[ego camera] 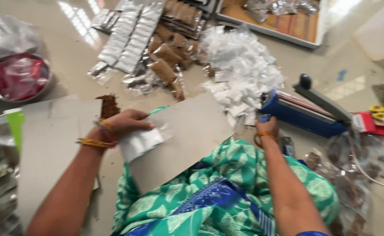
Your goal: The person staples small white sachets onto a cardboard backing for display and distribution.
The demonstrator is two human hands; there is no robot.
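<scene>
Holding a small clear plastic pouch of white powder in the left hand, grip closed over the pouch's upper left end, fingers curled on top. Pouch running long-ways from upper left to lower right, free end pointing down and right, sticking out below and to the right of the grip. Resting over a flat grey cardboard sheet that lies across the lap, on green patterned cloth.

Reaching out with the right hand to the near end of a blue heat sealer with a grey lever arm; lever raised, tilted up to the left. Grip on that side blurred and partly hidden, cannot tell how far shut or whether anything is held. Orange bangles on both wrists.

Lying just beyond the cardboard, a heap of small white sachets on the pale floor. Further back, packets of brown stuff in clear wrap and strips of white pouches. Far left, a round steel bowl holding red plastic. Second cardboard sheet lower left.
</scene>
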